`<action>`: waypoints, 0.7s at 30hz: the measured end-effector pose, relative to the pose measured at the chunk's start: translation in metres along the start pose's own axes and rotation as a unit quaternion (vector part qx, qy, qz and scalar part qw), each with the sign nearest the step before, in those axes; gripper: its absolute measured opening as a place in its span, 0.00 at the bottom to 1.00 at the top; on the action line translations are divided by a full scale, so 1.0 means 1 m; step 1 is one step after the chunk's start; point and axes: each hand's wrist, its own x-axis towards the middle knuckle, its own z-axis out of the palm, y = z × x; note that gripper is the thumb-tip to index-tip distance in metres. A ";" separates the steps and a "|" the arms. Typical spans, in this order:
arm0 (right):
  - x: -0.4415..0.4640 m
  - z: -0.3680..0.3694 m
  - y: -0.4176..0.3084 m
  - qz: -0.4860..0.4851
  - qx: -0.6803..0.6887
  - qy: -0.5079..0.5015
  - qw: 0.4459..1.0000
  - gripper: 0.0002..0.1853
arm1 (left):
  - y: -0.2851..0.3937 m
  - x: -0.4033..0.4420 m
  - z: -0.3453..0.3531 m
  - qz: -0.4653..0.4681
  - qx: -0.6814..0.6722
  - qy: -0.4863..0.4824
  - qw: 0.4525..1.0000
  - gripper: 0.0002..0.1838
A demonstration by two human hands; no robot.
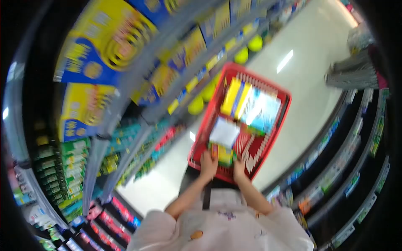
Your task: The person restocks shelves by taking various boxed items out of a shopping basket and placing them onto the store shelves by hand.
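A small yellow, green and red pack [225, 155] is held between my two hands, over the near end of a red shopping basket [279, 90]. My left hand [208, 164] closes on the pack's left side, and my right hand [239, 167] grips its right side. Just beyond the pack, inside the basket, lies a white box [224, 132]. Farther in sit a yellow box with a blue stripe [235, 98] and a pale blue pack [261, 111], side by side. Blur hides the print on the packs.
Shelving on the left holds large yellow-and-blue boxes [111, 37] with green packs [75, 167] below. More shelves [335, 180] curve along the right. A person in striped trousers [354, 73] stands up the aisle on the pale shiny floor [307, 46].
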 end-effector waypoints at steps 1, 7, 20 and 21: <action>-0.008 0.001 -0.012 0.003 -0.002 -0.015 1.000 0.18 | -0.002 -0.005 -0.006 -0.003 -0.032 0.006 0.999 0.13; -0.041 0.005 -0.049 -0.050 -0.033 -0.159 0.985 0.22 | 0.012 -0.032 -0.051 -0.022 -0.102 0.117 0.988 0.15; -0.105 -0.059 -0.061 -0.180 -0.061 -0.168 0.967 0.22 | 0.024 -0.131 -0.054 0.044 -0.099 0.010 0.994 0.21; -0.114 -0.065 -0.058 -0.204 -0.070 -0.176 0.960 0.22 | 0.018 -0.143 -0.049 0.051 -0.094 0.028 0.994 0.21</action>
